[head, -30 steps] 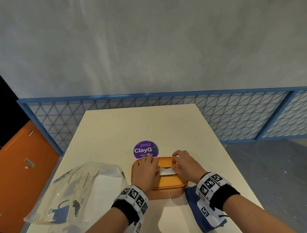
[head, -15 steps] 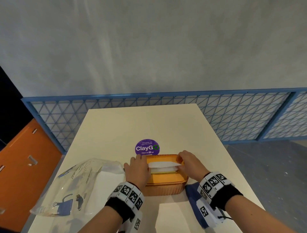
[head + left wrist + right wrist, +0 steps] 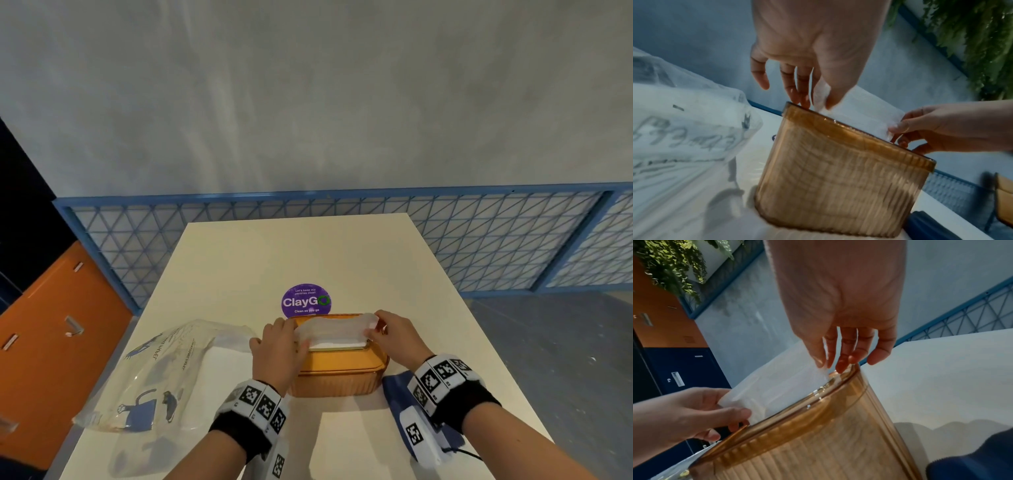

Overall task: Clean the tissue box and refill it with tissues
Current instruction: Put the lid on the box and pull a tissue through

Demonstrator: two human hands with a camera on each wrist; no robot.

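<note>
- Amber, ribbed plastic: the tissue box (image 3: 337, 371) stands on the pale table (image 3: 308, 253) right in front of me, just this side of a round purple sticker (image 3: 306, 301).
- A white tissue (image 3: 334, 328) stands up out of the slot in the lid, stretched sideways between my two hands above the box top.
- My left hand (image 3: 279, 346) pinches the left end of the tissue between thumb and forefinger; in the left wrist view my other fingers (image 3: 791, 84) hang down nearly straight and spread, their tips at the box's rim.
- My right hand (image 3: 394, 337) pinches the right end the same way, thumb against forefinger, narrow at the tips; the remaining fingers (image 3: 880, 353) hang loose and a little apart, just over the rounded corner of the lid.
- I cannot tell whether my palms rest on the lid; only fingertips appear near it.
- A clear plastic bag (image 3: 154, 373) with blue print and a white stack inside lies on the table just left of the box, close to my left wrist.
- A dark blue cloth (image 3: 397, 387) lies on the table at the box's right, under my right wrist.
</note>
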